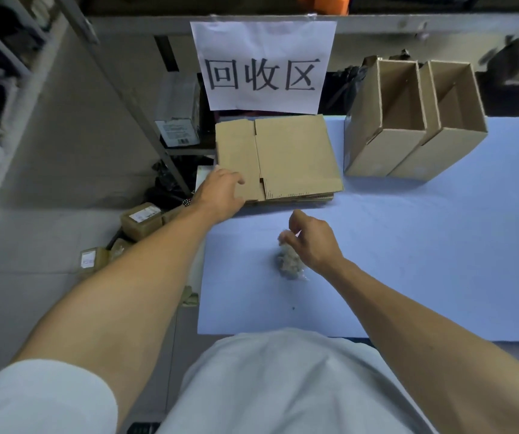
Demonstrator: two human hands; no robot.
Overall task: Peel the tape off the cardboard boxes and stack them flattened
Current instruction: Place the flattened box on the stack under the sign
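Observation:
A stack of flattened cardboard boxes (292, 155) lies at the back left of the pale blue table (408, 261). My left hand (220, 192) rests on the stack's near left corner, fingers bent over its edge. My right hand (311, 239) hovers nearer me and pinches a crumpled wad of peeled tape (288, 258) that hangs down to the table. Two open, upright cardboard boxes (408, 126) stand side by side at the back right.
A white paper sign (263, 64) with large black characters hangs from the shelf rail behind the stack. Small labelled parcels (140, 220) and black bags lie on the floor left of the table. Metal shelving stands at the far left.

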